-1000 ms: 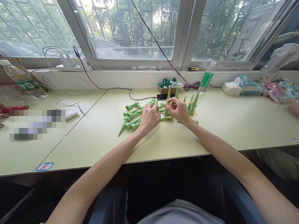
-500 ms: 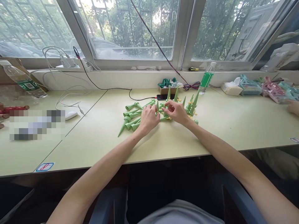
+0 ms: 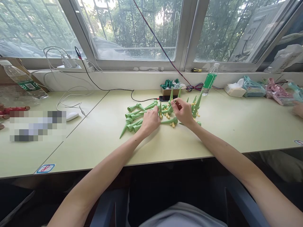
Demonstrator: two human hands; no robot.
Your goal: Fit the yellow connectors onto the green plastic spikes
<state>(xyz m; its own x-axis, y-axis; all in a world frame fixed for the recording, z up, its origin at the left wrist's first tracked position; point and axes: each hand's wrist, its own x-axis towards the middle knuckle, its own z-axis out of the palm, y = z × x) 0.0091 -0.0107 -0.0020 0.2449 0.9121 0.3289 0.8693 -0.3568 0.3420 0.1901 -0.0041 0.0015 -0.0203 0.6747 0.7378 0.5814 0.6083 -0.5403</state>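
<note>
**Crowded spikes leave little room for a slip**

The person's right hand [image 3: 184, 113] is raised just off the table [image 3: 99, 138]. Its thumb and forefinger are pressed together on the upper part of a green spike [image 3: 170, 109], which stands point-up near the middle of the table, just in front of the phone [image 3: 165, 98]. The left hand [image 3: 149, 121] lies knuckles-up against the heap of spikes [image 3: 133, 118] lying flat on its left. Its fingers curl away from the camera, so it cannot be told whether they grip anything.

The main risk looks to be crowding. A cluster of standing spikes [image 3: 196, 105] rises just beside the right hand, and a short one [image 3: 160, 111] stands between the two hands. All of them balance on small bases with their points up. A sideways sweep of a wrist or forearm could topple several at once, and one falling could take its neighbours with it.

The pinch sits high on a smooth, tapering cone, so a light hold there could slide off. That would drop the piece onto the loose spike [image 3: 168, 121] lying just below. Small yellow parts [image 3: 173, 125] jut from the sides and could snag or snap off under a knock. A piece that rolls backward would meet the phone or the water bottle [image 3: 209, 80].
</note>
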